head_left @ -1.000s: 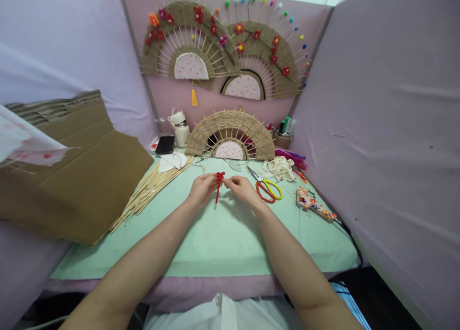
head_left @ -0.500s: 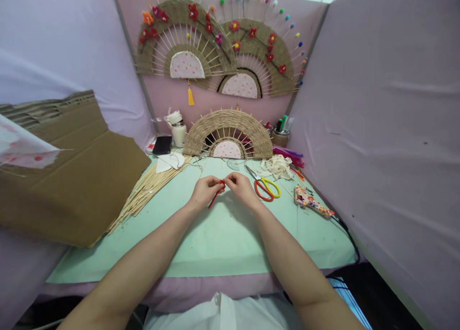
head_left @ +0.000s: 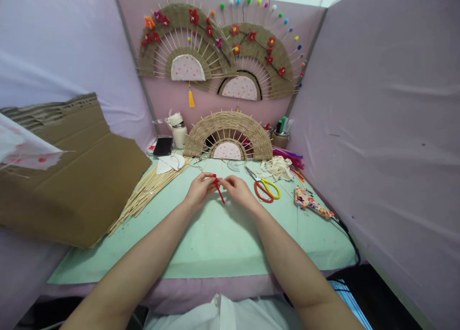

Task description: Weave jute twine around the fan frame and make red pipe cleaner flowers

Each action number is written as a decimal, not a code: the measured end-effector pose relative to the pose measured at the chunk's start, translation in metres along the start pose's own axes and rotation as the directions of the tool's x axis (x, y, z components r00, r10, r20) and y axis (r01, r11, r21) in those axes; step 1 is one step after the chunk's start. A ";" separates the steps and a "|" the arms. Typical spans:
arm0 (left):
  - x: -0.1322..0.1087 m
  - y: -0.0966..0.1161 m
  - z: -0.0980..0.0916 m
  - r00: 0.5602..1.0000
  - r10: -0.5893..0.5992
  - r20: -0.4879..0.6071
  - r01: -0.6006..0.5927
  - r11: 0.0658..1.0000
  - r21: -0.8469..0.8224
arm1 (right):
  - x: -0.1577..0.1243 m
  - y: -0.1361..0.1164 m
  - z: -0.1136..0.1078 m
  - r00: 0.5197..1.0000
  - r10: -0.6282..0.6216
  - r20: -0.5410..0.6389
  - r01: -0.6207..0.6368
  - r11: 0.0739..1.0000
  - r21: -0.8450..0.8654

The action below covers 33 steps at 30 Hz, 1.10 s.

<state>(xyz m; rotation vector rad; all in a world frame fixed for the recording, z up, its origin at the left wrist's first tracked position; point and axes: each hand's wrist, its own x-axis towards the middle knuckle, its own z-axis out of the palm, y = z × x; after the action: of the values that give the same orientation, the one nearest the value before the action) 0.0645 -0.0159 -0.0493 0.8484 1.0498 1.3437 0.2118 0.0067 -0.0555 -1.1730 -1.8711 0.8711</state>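
A short red pipe cleaner (head_left: 220, 194) is between my hands over the middle of the table, bunched at its upper end with one straight tail pointing down to the right. My left hand (head_left: 200, 191) pinches the bunched end between thumb and fingers. My right hand (head_left: 237, 191) is closed at the right side of the same piece, its fingertips on it; the exact contact is too small to make out. Right of my right hand lie scissors (head_left: 265, 188) with one red and one yellow handle. Behind both hands a twine-wrapped half-round fan (head_left: 230, 121) stands upright.
Bamboo sticks (head_left: 147, 188) and a large cardboard sheet (head_left: 72, 191) are at the left. On the right lie cream yarn (head_left: 278, 168), purple pipe cleaners (head_left: 289, 156) and a flowered glue gun (head_left: 312, 203) with its cord. A bottle (head_left: 178, 131) stands behind; two decorated fans (head_left: 187, 37) hang above.
The red pipe cleaner has been turned: its tail pointed down to the left and now points down to the right. My left hand has shifted slightly left.
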 end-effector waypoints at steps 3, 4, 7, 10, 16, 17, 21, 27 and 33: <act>0.000 0.001 0.000 1.000 0.019 -0.004 -0.019 0.999 -0.032 | -0.002 -0.001 0.003 1.000 -0.001 -0.019 0.001 1.000 -0.002; 0.000 0.001 0.001 1.000 0.030 -0.006 -0.031 0.999 -0.030 | -0.002 -0.002 0.004 0.998 -0.011 -0.065 0.010 1.000 -0.013; -0.002 -0.001 0.005 0.998 0.063 -0.013 -0.063 0.998 0.030 | -0.001 -0.004 0.002 0.985 -0.082 -0.152 0.077 0.996 -0.038; -0.004 -0.005 0.008 0.996 0.088 0.032 -0.092 0.987 0.131 | -0.001 -0.005 0.001 0.979 -0.151 -0.134 0.144 0.988 -0.063; 0.000 -0.009 0.004 0.974 0.206 0.093 -0.226 0.902 0.369 | -0.003 -0.003 0.001 0.966 -0.232 -0.111 0.207 0.957 -0.203; 0.001 -0.010 0.003 0.967 0.239 0.087 -0.254 0.885 0.391 | -0.003 -0.003 0.001 0.963 -0.246 -0.110 0.219 0.952 -0.214; 0.005 -0.012 0.001 0.951 0.309 0.025 -0.299 0.892 0.341 | -0.003 -0.003 0.001 0.956 -0.252 -0.148 0.223 0.957 -0.186; 0.001 -0.013 0.010 0.971 0.208 -0.120 -0.196 0.976 0.098 | -0.001 -0.004 0.004 0.954 -0.205 -0.221 0.201 0.979 -0.039; -0.003 -0.011 0.014 0.983 0.090 -0.158 -0.091 0.996 0.004 | 0.000 -0.003 0.007 0.970 -0.093 -0.222 0.109 0.992 0.061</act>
<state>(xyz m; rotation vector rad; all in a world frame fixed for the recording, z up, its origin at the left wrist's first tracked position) 0.0811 -0.0180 -0.0547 0.8051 1.1424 1.5086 0.2043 0.0043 -0.0569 -1.0726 -1.6900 0.7169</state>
